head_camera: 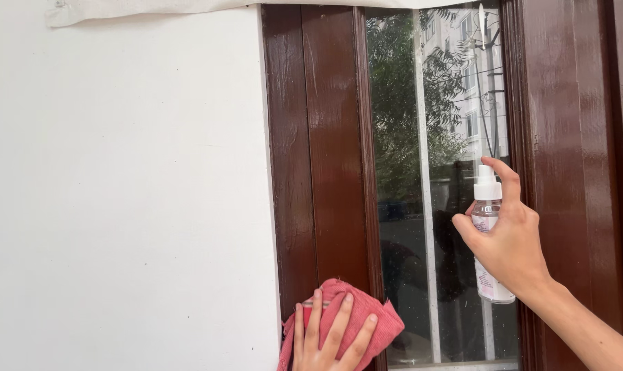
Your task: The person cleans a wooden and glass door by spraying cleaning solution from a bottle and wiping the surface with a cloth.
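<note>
My right hand point(509, 244) grips a small clear spray bottle point(488, 206) with a white pump top, forefinger resting on the nozzle, held upright in front of the narrow window pane point(401, 172). At the bottom, my left hand point(330, 340) presses a pink cloth point(376, 319) flat against the dark brown wooden window frame point(321, 151), fingers spread and pointing up. The bottle's lower part is hidden behind my right hand's fingers.
A white wall point(126, 192) fills the left half. More glossy brown frame point(572, 137) runs down the right side. A white bar point(425, 206) stands upright behind the glass, which shows trees and buildings outside. A pale strip of fabric point(153, 8) hangs along the top.
</note>
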